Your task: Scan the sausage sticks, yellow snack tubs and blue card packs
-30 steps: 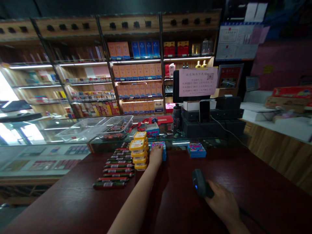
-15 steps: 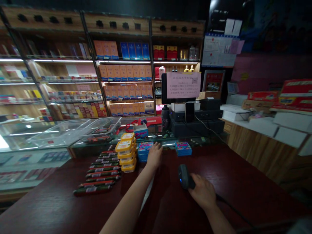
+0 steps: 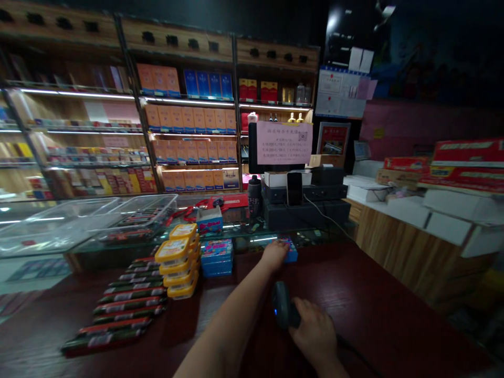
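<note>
My left hand point(image 3: 274, 253) reaches across the dark red counter point(image 3: 378, 310) and rests on a lone blue box point(image 3: 290, 252) at the counter's far edge, fingers curled over it. My right hand point(image 3: 314, 332) grips a black barcode scanner point(image 3: 281, 311) with a small blue light, its cable trailing to the right. Left of my arm stands a stack of blue boxes point(image 3: 216, 257), beside a pile of yellow-lidded tubs point(image 3: 177, 260).
Rows of dark flat packs point(image 3: 118, 307) lie on the counter's left. A glass display case with clear trays point(image 3: 98, 218) stands behind. A monitor with a pink notice point(image 3: 284, 143), a phone and black till equipment sit ahead. Stocked shelves line the back wall.
My left hand left the stack of blue boxes and moved right onto the lone blue box. The view swung right, and the scanner hand drew closer in.
</note>
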